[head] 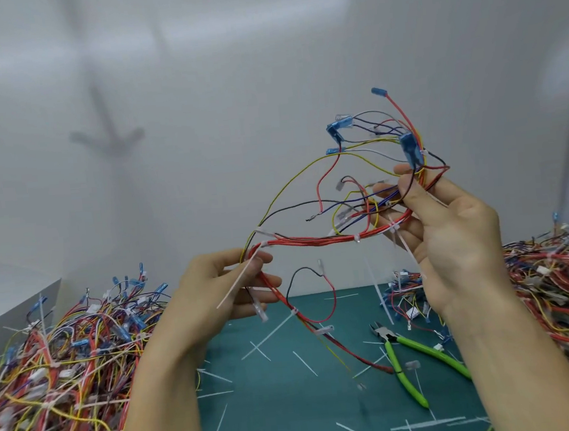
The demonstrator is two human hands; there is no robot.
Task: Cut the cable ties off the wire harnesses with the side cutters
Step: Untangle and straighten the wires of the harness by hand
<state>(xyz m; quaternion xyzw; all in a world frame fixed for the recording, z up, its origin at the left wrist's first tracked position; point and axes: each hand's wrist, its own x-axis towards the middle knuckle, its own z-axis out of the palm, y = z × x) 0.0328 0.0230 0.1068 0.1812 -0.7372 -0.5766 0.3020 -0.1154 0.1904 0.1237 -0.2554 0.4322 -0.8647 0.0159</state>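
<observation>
Mount: one wide-angle camera worn on the person's head, above and behind the hands.
Facing: forward and slightly down. The plain grey-white wall (230, 82) fills the upper half and the dark teal-green cutting mat (292, 403) the lower middle.
Nearness: close. The left hand (221, 289) and right hand (450, 235) rise from the bottom edge on their forearms, large in mid-frame, holding the multicoloured wire harness with blue connectors (313, 240) up before the wall.
Left border: tangled heap of red, yellow and blue harnesses (65, 354), blurred toward the corner.
Right border: second tangled heap of harnesses (557, 287).
Lower right: green-handled side cutters (402, 373) on the mat, beside the right forearm.
</observation>
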